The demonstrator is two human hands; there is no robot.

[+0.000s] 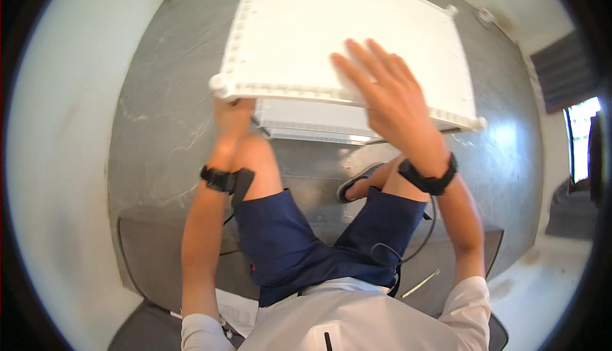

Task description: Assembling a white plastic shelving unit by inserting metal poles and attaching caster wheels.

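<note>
A white plastic shelf unit (pixel 306 38) stands before my knees, its flat top panel tilted a little in the view and edged with a slotted rim. Round white knobs mark its corners. Below the top, a second white tier (pixel 312 118) shows. My right hand (pixel 392 93) lies over the near right part of the top panel with fingers stretched and slightly smeared; whether the palm presses on it I cannot tell. Under the near left corner is my left hand (pixel 234 118), its fingers hidden by the corner and blurred.
I sit on a grey cushioned seat (pixel 166 242) with a yellow-green stick (pixel 421 283) at my right and papers (pixel 236 309) at my left. Black cables (pixel 428 236) trail from my wrist straps. Grey floor (pixel 166 96) surrounds the shelf; a pale wall (pixel 76 128) rises at left.
</note>
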